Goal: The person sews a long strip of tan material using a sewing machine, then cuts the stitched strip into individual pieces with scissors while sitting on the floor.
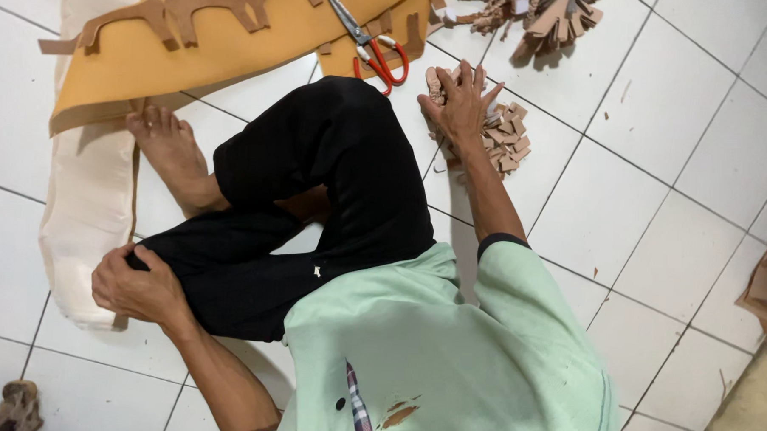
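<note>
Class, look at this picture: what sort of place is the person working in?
Probably a home craft workshop on a tiled floor: a cut tan sheet, red-handled scissors, and a pile of small cut pieces under the right hand.

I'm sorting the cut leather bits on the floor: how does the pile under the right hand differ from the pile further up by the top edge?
The pile under the right hand, the near pile, is small, squarish tan pieces, with the hand pressing on it. The far pile is longer, strip-like pieces, darker brown, untouched and partly cut off by the frame. Both lie loose on the white tile floor, right of the red-handled scissors.
</note>
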`<state>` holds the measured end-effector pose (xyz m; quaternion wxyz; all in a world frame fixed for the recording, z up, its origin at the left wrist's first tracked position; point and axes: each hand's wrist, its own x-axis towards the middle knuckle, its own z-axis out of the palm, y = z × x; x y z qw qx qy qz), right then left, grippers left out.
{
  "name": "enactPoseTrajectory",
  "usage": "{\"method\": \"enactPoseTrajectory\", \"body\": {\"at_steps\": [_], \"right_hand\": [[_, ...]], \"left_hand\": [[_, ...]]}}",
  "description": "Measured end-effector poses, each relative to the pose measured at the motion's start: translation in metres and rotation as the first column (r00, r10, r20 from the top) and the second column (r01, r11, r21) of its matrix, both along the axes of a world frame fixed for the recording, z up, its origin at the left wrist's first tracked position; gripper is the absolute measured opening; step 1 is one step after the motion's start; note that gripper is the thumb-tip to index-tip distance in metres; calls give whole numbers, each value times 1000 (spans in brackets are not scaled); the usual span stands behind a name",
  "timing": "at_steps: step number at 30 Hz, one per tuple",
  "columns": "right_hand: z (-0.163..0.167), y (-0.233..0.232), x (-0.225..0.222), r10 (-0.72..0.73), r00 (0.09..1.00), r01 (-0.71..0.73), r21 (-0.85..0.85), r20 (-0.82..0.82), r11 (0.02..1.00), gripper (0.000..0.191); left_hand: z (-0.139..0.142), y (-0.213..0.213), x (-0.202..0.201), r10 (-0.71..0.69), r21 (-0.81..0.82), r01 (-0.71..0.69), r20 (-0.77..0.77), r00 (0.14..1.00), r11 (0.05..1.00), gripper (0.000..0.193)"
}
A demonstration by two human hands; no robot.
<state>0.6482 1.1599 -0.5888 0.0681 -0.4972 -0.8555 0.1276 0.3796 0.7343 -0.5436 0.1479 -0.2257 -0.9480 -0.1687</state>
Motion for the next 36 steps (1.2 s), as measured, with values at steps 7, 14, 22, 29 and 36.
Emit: {"method": "enactPoseTrajectory", "body": {"at_steps": [7,14,22,29,36], "right_hand": [[-21,-21,66,-103,994,103,30,-22,994,55],[-31,-77,189,-212,976,216,147,-38,965,55],[6,-35,201,-424,905,424,55,-13,904,90],[62,138,85,-535,836,531,-69,-118,845,112],[52,170,89,-682,711,638,-251,-171,728,94]], "left_hand": [[-4,-2,1,-18,-7,18,-14,1000,1000,12],[-12,-3,0,-39,-70,35,-57,998,997,15],[-10,8,1,-50,-134,44,-44,998,990,10],[-5,17,9,-23,-156,18,-33,999,988,12],[-14,16,8,-24,-133,20,-25,999,991,12]]}}
